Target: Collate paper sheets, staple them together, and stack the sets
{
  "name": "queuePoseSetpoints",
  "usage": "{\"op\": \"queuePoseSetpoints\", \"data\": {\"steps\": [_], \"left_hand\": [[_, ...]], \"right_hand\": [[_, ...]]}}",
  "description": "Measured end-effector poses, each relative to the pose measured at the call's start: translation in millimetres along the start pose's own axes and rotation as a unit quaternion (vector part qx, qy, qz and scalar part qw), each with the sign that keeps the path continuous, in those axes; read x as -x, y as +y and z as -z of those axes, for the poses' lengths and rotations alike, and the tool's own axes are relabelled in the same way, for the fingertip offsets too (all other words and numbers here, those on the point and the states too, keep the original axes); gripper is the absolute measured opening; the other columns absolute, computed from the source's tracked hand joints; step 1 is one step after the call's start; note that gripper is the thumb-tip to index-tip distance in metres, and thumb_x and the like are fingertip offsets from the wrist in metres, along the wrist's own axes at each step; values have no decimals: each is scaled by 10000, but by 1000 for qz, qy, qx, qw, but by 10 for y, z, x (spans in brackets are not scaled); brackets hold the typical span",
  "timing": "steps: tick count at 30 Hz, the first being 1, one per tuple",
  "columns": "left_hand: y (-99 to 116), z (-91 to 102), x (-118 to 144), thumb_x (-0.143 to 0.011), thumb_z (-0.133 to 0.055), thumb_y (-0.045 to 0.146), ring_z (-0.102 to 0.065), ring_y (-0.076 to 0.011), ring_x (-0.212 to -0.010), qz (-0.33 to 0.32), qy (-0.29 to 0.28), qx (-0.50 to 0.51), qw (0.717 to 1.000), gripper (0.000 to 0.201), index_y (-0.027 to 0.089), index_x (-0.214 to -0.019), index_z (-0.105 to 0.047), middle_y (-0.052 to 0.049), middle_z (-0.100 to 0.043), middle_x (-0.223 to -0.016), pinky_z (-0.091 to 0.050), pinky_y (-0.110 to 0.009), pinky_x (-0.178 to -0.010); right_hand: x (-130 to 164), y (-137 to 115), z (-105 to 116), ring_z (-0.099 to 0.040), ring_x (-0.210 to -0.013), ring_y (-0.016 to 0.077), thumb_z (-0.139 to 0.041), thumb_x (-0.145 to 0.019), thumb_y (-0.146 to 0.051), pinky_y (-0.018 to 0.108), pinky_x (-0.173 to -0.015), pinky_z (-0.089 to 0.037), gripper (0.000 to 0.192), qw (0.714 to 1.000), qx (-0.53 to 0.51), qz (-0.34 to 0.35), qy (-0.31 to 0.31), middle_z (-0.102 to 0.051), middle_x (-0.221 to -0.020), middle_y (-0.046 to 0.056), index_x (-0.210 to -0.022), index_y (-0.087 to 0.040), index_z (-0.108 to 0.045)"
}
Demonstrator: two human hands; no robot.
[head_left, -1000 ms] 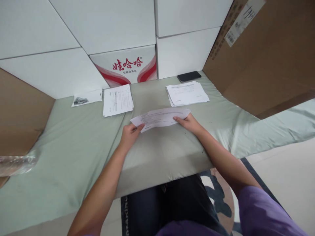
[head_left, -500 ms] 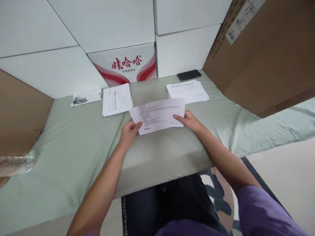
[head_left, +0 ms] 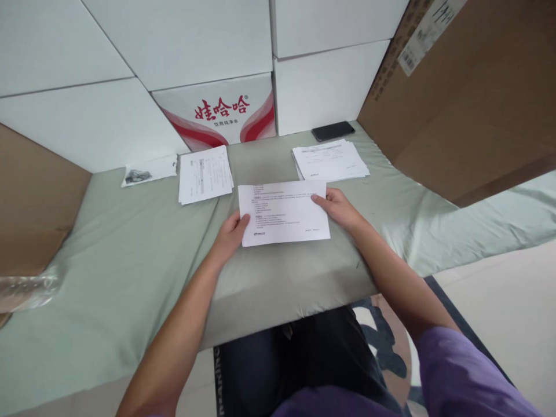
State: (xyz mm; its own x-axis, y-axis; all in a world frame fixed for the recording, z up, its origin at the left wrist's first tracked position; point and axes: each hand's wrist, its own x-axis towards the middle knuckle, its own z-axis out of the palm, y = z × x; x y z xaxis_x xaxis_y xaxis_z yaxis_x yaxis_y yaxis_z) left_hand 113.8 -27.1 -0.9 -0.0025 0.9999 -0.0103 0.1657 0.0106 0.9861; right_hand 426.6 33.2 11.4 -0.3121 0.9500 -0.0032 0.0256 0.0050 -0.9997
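A white printed sheet of paper (head_left: 283,212) lies flat on the pale green padded surface (head_left: 130,272) in front of me. My left hand (head_left: 231,233) grips its left edge, thumb on top. My right hand (head_left: 337,207) holds its right edge near the upper corner. A stack of printed papers (head_left: 329,160) lies just beyond the right hand. A second small stack of papers (head_left: 205,173) sits beyond the left hand.
A black phone (head_left: 333,131) lies behind the right stack, against white boxes (head_left: 321,87). A red-and-white printed box (head_left: 221,116) stands at the back centre. A small packet (head_left: 147,172) lies far left. Brown cardboard (head_left: 469,92) leans at right, more cardboard (head_left: 35,208) at left.
The sheet was folded or curled and tilted up a second ago. It has since been opened and laid flat on the surface, both hands still on its edges.
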Motion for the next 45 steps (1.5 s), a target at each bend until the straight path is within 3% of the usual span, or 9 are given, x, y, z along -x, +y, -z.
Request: {"op": "queuePoseSetpoints", "data": {"steps": [4,9,14,17,23,25,29,37,45], "left_hand": [[23,39,-1,-899,-616,565,-740,-246,-924,-13,-21,-10,1000,502,162,-1188,-700,-115,-775,-1040,-615,-376,-805],[144,115,28,-875,-639,589,-743,-260,-828,40,-78,-4,996,524,152,-1153,-718,-125,-783,-963,-615,-371,-732],[248,201,70,-910,-588,596,-725,-257,-977,107,-169,-24,979,581,176,-1306,-643,-119,-749,-1175,-582,-369,-868],[286,262,69,-915,-566,594,-708,-244,-945,136,-173,-70,973,543,189,-1265,-659,-103,-752,-1128,-566,-336,-794],[376,310,75,-897,-567,501,-669,-212,-791,208,-168,-122,956,388,179,-1067,-701,-72,-732,-917,-499,-296,-622],[365,302,75,-890,-573,488,-653,-194,-752,212,-151,-127,957,358,173,-1007,-694,-68,-725,-899,-476,-286,-606],[340,292,65,-890,-571,500,-631,-171,-690,209,-112,-130,963,345,172,-936,-665,-55,-704,-836,-459,-276,-581],[462,420,87,-777,-725,511,-654,-172,-696,246,-218,-143,934,367,162,-886,-691,-57,-726,-794,-507,-280,-588],[519,393,116,-770,-740,512,-714,-190,-677,295,-250,-164,908,376,163,-908,-708,-74,-761,-801,-519,-269,-564]], "right_hand": [[36,-74,16,-674,-709,223,-779,-771,-546,417,-730,-595,395,998,19,-38,-55,-726,-789,57,-915,-180,-748],[70,-181,22,-544,-531,143,-708,-828,-536,273,-447,-435,432,994,-5,-76,-76,-651,-696,26,-1069,-178,-736],[78,-226,11,-506,-534,101,-692,-853,-439,200,-389,-320,336,984,66,-100,-131,-622,-704,17,-1026,-152,-723],[84,-232,14,-492,-519,90,-667,-884,-417,190,-383,-307,305,973,95,-113,-176,-602,-690,12,-1015,-145,-703],[115,-268,-18,-534,-453,92,-643,-925,-406,187,-389,-324,519,930,118,-159,-310,-635,-706,-7,-1380,-179,-541],[124,-277,-36,-515,-430,87,-644,-924,-381,191,-395,-345,564,926,138,-166,-311,-628,-688,-16,-1430,-174,-508],[132,-258,-40,-482,-421,79,-634,-908,-347,196,-389,-363,488,930,140,-174,-291,-624,-684,-7,-1352,-150,-586],[139,-315,29,-470,-415,79,-650,-877,-342,182,-366,-290,461,933,138,-210,-258,-622,-661,2,-1294,-148,-610],[148,-390,78,-456,-429,86,-640,-888,-348,189,-382,-292,400,933,153,-217,-243,-603,-661,13,-1240,-160,-624]]}}
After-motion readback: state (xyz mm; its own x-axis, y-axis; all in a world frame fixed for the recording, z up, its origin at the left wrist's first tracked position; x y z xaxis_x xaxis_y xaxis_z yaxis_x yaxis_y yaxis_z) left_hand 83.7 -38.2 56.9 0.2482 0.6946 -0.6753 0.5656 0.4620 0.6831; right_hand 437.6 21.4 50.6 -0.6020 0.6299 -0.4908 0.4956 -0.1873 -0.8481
